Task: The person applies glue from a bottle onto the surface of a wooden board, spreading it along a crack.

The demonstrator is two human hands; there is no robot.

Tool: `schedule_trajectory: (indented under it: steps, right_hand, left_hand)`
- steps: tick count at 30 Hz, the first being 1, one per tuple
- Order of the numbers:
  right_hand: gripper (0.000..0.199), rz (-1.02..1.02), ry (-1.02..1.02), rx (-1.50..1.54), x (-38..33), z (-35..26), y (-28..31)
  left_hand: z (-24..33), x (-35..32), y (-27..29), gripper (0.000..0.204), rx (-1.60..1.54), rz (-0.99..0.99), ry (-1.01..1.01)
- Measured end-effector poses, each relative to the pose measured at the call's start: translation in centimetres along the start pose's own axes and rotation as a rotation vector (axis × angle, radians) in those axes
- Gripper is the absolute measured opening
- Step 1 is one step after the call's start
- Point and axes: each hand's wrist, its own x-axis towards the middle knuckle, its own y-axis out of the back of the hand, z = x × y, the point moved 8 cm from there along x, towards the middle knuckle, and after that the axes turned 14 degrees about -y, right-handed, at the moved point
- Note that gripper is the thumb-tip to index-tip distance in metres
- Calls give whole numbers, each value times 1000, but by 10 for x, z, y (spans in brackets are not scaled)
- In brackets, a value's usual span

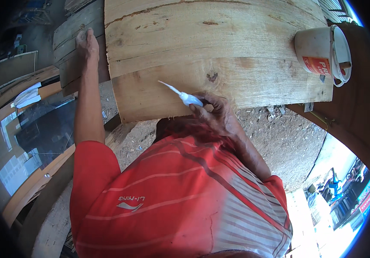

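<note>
My right hand (216,112) grips a small white glue bottle (190,99) with a long thin nozzle. The bottle is tilted, its nozzle pointing up and left over the near part of a wide wooden panel (172,38). Brown streaks, a dark knot and seams between boards mark the panel. My left arm stretches forward past the panel's left edge. At its end, my left hand (87,44) is closed over a weathered grey board surface (67,47); anything within its fingers is too small to make out.
A white plastic bucket (316,43) with a handle and red label stands at the panel's right end. Debris litters the ground (275,137) below the near edge. A dark glossy panel (47,127) and papers (26,95) lie to the left.
</note>
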Motion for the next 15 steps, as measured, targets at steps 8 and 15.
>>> schedule_trajectory:
  steps: [8, 15]
  right_hand:
    - [20, 670, 346, -11, -7, 35, 124]
    - [24, 970, 364, -222, 3, 13, 178]
  left_hand:
    - [158, -189, -3, 43, -17, -165, -561]
    - [178, -212, -14, 35, -17, -275, -649]
